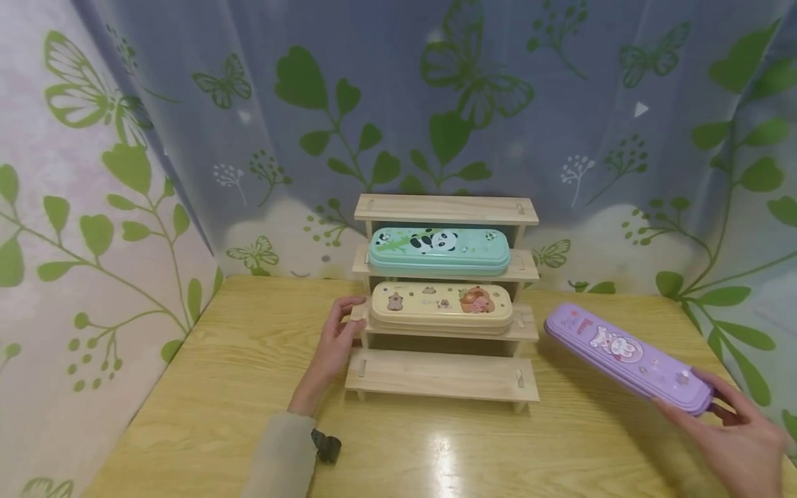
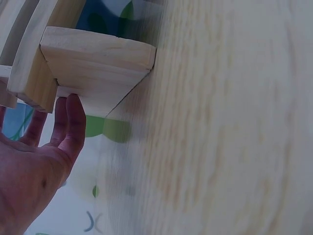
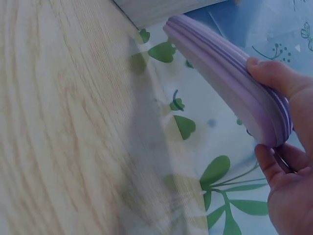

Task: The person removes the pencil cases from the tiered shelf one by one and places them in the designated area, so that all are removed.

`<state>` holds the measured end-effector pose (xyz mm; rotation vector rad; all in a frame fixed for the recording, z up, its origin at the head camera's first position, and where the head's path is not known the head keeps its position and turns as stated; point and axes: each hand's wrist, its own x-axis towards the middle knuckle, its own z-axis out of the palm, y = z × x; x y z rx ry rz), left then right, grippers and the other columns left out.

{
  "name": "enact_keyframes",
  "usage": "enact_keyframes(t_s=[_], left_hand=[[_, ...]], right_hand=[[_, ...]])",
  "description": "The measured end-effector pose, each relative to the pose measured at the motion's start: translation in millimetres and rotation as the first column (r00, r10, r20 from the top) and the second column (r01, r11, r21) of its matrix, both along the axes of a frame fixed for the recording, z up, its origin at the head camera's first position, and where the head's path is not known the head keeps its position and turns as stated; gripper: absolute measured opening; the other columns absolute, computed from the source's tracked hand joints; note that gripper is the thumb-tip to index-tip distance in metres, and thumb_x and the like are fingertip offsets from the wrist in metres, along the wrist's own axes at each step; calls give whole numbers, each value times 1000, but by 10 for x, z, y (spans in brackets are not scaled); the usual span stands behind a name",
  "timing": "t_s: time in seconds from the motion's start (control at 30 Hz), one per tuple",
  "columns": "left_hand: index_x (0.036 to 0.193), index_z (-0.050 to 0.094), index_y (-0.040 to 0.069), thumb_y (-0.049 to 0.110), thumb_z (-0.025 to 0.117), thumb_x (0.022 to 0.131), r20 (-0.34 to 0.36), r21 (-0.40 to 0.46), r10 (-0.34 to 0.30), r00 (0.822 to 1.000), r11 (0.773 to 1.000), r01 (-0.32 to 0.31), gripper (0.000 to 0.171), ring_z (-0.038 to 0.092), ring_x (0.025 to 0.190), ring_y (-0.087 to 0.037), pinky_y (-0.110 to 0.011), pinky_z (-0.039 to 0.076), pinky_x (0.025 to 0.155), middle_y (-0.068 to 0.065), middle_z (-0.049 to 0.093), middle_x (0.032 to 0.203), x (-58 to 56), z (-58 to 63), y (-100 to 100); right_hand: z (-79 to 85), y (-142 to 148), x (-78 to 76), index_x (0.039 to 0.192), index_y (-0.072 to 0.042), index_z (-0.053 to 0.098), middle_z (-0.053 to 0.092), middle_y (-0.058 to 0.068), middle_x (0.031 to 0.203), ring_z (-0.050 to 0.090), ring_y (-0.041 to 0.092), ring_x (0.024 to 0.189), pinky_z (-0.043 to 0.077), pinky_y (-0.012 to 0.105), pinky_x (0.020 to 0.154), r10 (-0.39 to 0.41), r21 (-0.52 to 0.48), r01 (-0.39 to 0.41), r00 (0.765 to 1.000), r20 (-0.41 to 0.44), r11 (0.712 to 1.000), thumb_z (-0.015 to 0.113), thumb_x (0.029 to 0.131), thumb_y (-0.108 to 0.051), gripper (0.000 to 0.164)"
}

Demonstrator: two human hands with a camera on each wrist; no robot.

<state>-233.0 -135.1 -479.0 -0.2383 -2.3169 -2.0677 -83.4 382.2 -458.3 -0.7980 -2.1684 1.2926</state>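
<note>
My right hand (image 1: 744,432) grips the near right end of a purple pencil case (image 1: 629,360) with a white rabbit picture. The case is tilted, right of the stepped wooden shelf (image 1: 438,373); the right wrist view shows its ridged side (image 3: 220,73) raised above the table, thumb on one edge and fingers at its end. My left hand (image 1: 336,346) holds the shelf's left side at the tier with a cream pencil case (image 1: 442,304). In the left wrist view, its fingers (image 2: 73,122) reach behind a tier board. A mint panda pencil case (image 1: 438,250) lies one tier higher.
The shelf's top board (image 1: 445,207) and lowest board are bare. It stands on a light wood-grain table (image 1: 249,360). Behind and beside the table hangs a blue and white curtain (image 1: 398,104) with green leaves and butterflies.
</note>
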Motion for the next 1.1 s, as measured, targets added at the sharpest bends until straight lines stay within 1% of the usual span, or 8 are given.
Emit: enact_keyframes(t_s=[0.17,0.3,0.4,0.7,0.8,0.93,1.03,1.1], left_hand=[[140,49,17,13,50,102,-1,0,-4,1000,1000,4,39,62,105,-25,-37,60,79,-16,50,139,-13,-17,-5],[140,49,17,14,50,101,6,0,-4,1000,1000,4,39,62,106,-26,-38,60,80,-17,50,139,-13,-21,-6],[140,49,17,14,50,102,6,0,-3,1000,1000,3,39,62,107,-26,-41,60,81,-17,50,140,-10,-16,-4],[141,48,16,13,50,101,6,3,-5,1000,1000,5,40,62,107,-26,-42,60,82,-17,50,140,-3,7,-1],[141,48,16,13,50,101,2,-2,2,1000,1000,-2,40,62,106,-26,-42,60,81,-17,50,139,1,19,2],[141,48,15,13,50,101,-1,-1,4,1000,1000,-4,40,62,105,-25,-42,60,81,-17,50,140,1,25,7],[141,48,15,13,49,101,6,3,5,1000,1000,-5,40,62,105,-25,-43,60,82,-17,50,140,5,23,11],[141,48,15,13,49,101,9,7,6,1000,1000,-6,40,62,105,-25,-44,60,82,-17,50,140,10,21,14]], right_hand=[[1,-43,-84,127,-21,73,62,-34,99,59,-15,69,46,8,50,13,7,-13,1000,-15,1000,96,66,-8,66],[-14,-61,-144,127,-25,72,59,-37,94,58,-17,67,45,9,49,11,1,-11,1000,17,1000,96,67,-13,65],[-47,-77,-185,129,-25,71,56,-40,91,54,-20,66,45,7,51,3,31,-5,999,51,1000,96,68,-21,66],[-99,-169,-330,128,-17,72,47,-47,78,49,-26,61,42,4,51,-15,83,10,998,59,996,96,68,-30,66],[-101,-199,-380,131,-14,69,47,-43,81,48,-25,62,41,4,52,-18,87,11,996,86,996,95,69,-35,71],[-114,-237,-438,132,-11,68,53,-30,90,46,-23,66,40,2,57,7,127,-19,995,101,992,94,71,-36,71],[-137,-251,-451,131,-8,67,52,-31,88,47,-23,67,41,1,58,59,155,-72,994,90,985,92,73,-32,67],[-152,-249,-447,131,-7,67,48,-37,85,48,-24,67,42,1,59,102,163,-115,991,83,980,91,75,-31,66]])
